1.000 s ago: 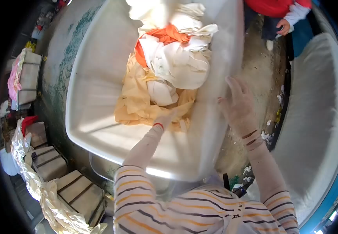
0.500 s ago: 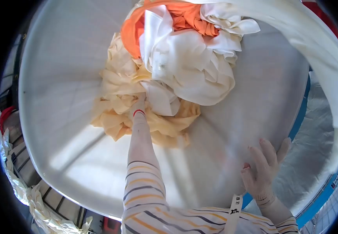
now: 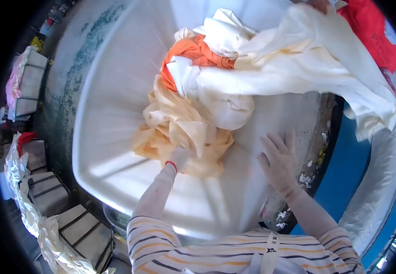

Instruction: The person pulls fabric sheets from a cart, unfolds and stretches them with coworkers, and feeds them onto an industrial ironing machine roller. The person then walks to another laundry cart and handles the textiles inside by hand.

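My left hand (image 3: 180,158), gloved with a red band at the wrist, grips beige cloth (image 3: 176,116) at the near side of a fabric pile in a large white tub (image 3: 111,132). Its fingertips are partly hidden in the folds. My right hand (image 3: 277,165), also gloved, hovers over the tub's right side with its fingers apart and nothing in them. Orange cloth (image 3: 198,52) and white cloth (image 3: 227,109) make up the rest of the pile. A long cream cloth (image 3: 298,59) stretches from the pile over the tub's right side.
At the top, another person's hand (image 3: 321,5) is at the cream cloth, beside red fabric (image 3: 376,34). A blue-sided container (image 3: 348,160) with a pale lining stands at right. Wheeled carts (image 3: 86,235) draped with cloth line the left. White scraps (image 3: 305,180) litter the floor.
My left hand has drawn back towards me, pulling beige cloth up. My right hand has moved left and up, into the tub. The long cream cloth now spans down to the right, and my view has shifted.
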